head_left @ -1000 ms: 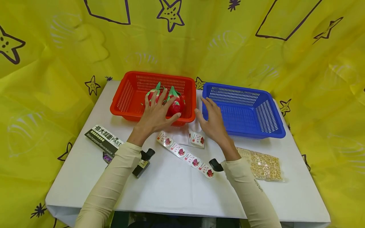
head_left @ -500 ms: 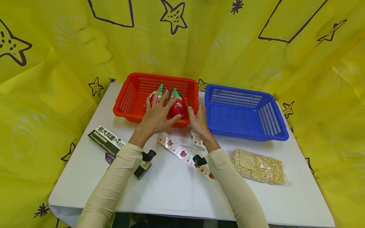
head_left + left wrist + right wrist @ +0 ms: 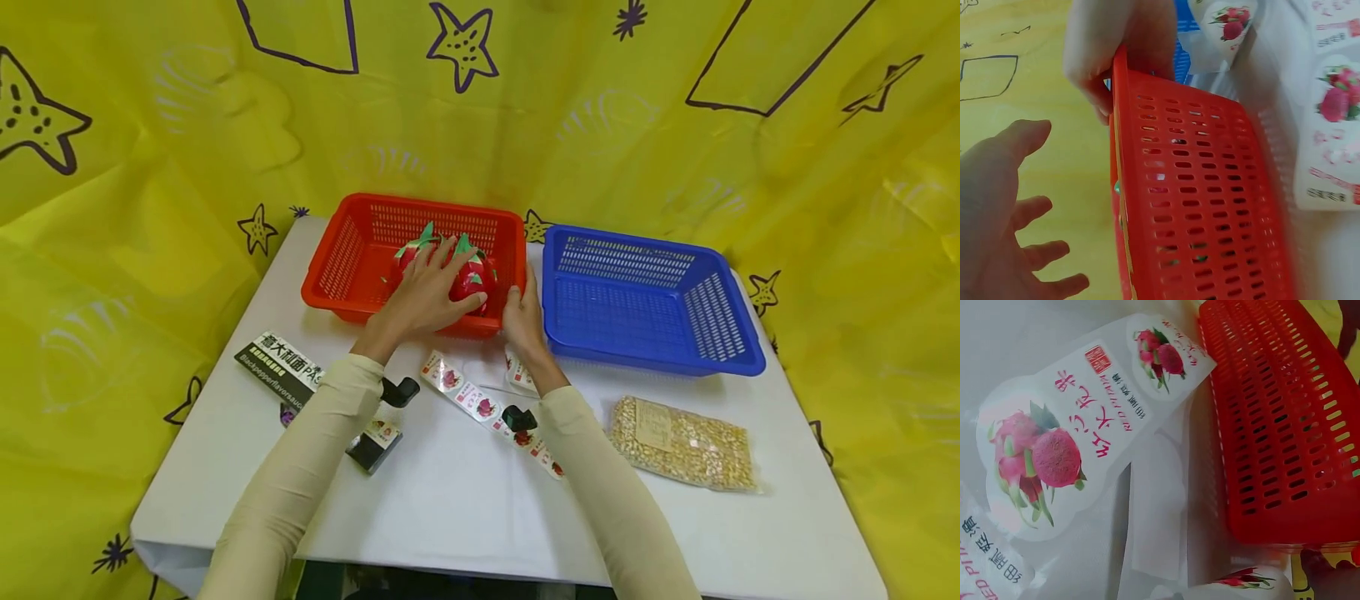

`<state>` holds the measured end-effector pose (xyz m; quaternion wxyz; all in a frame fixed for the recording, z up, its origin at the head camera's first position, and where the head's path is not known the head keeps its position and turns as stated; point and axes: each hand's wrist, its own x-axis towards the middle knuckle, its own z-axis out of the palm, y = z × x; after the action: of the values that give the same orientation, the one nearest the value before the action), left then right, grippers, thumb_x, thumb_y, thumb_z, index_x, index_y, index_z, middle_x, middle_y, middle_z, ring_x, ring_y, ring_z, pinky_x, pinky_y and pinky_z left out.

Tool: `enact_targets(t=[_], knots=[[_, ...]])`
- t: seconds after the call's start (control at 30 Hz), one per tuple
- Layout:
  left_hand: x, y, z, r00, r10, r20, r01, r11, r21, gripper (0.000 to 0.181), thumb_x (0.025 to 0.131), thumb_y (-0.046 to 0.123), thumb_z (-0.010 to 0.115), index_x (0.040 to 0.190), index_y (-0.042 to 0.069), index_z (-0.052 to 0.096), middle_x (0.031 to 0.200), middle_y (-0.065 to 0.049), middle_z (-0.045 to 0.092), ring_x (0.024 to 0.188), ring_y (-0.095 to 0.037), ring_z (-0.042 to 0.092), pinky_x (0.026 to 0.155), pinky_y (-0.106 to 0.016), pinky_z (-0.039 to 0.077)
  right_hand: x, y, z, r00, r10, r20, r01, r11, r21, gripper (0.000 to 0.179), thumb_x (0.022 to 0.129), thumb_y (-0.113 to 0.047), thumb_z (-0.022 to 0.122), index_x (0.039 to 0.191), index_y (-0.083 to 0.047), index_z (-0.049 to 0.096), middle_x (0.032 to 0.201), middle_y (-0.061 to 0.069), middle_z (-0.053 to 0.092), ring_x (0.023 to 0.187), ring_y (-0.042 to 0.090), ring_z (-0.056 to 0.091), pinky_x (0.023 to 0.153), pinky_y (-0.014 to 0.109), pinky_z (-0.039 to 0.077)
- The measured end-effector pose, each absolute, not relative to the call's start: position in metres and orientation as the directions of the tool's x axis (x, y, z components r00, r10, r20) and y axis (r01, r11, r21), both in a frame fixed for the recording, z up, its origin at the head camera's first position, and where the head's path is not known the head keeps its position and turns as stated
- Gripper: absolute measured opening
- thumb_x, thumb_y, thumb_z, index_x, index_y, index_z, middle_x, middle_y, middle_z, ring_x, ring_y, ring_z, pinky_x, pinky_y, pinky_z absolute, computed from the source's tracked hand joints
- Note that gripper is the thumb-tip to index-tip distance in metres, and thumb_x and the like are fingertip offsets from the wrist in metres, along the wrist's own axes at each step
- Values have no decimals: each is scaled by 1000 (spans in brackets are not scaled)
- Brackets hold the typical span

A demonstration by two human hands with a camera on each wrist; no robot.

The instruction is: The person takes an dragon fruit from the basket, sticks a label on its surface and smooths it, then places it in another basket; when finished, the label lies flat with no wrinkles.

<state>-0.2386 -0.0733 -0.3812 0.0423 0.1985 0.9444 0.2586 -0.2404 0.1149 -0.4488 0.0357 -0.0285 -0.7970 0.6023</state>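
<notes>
In the head view a red plastic basket [image 3: 352, 287] holds two red dragon fruits [image 3: 474, 283] with green tips. My left hand [image 3: 423, 296] hovers over its front with fingers spread; in the left wrist view the left hand [image 3: 997, 225] has nothing between its fingers. At the basket's right front corner, my right hand [image 3: 525, 325] grips the rim; the left wrist view shows that right hand [image 3: 1122, 37] around the basket edge. The right wrist view shows only a dark part of the right hand [image 3: 1329, 575] by the corner.
A blue basket [image 3: 622, 312] stands at the right. Nearer me lie a strip of dragon fruit stickers [image 3: 468, 396], a bag of corn kernels [image 3: 682, 442], a black pasta sauce box [image 3: 277, 367] and a small dark box [image 3: 375, 446]. A yellow curtain [image 3: 480, 150] hangs behind.
My right hand has moved left from beside the blue basket to the red basket's right corner and taken hold there. The left hand stays over the red basket, shifting slightly right.
</notes>
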Motion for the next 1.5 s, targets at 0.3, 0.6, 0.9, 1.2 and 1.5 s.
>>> enact_targets(t=[0.3, 0.6, 0.9, 1.2, 1.5], knots=[[-286, -66, -366, -911, 403, -89, 287, 773, 566, 88, 102, 48, 64, 171, 20, 18, 178, -16, 6, 162, -48, 4, 126, -71, 9, -242, 115, -450, -994, 96, 49, -20, 282, -959, 61, 114, -15, 30, 172, -14, 9, 175, 13, 25, 157, 32, 34, 128, 46, 29], [-308, -122, -396, -934, 330, -136, 162, 731, 663, 84, 105, 42, 59, 170, 8, 17, 175, -25, 7, 160, -51, 3, 126, -72, 3, -238, 112, -454, -994, 99, 41, -12, 284, -959, 61, 115, -17, 31, 172, -16, 9, 176, 9, 22, 159, 30, 31, 129, 44, 27], [-324, -137, -404, -876, 394, -279, 40, 635, 772, 85, 107, 42, 58, 170, 7, 14, 174, -24, 16, 160, -44, 18, 127, -62, 22, -239, 114, -456, -994, 96, 53, -22, 298, -954, 62, 115, -18, 31, 172, -16, 8, 177, 9, 21, 159, 30, 30, 129, 45, 26], [-329, -147, -407, -831, 401, -385, -29, 661, 750, 89, 104, 41, 60, 171, 12, 10, 173, -25, 16, 154, -45, 29, 126, -61, 27, -230, 111, -461, -995, 91, 51, -20, 313, -950, 61, 115, -19, 31, 172, -17, 10, 176, 10, 23, 158, 34, 34, 127, 49, 30], [-337, -137, -406, -863, 403, -304, 9, 615, 789, 86, 100, 31, 65, 169, 10, 19, 174, -21, 19, 153, -44, 33, 126, -62, 26, -234, 114, -455, -990, 106, 89, -51, 317, -947, 61, 115, -17, 32, 172, -15, 11, 175, 12, 25, 157, 34, 35, 128, 48, 28]])
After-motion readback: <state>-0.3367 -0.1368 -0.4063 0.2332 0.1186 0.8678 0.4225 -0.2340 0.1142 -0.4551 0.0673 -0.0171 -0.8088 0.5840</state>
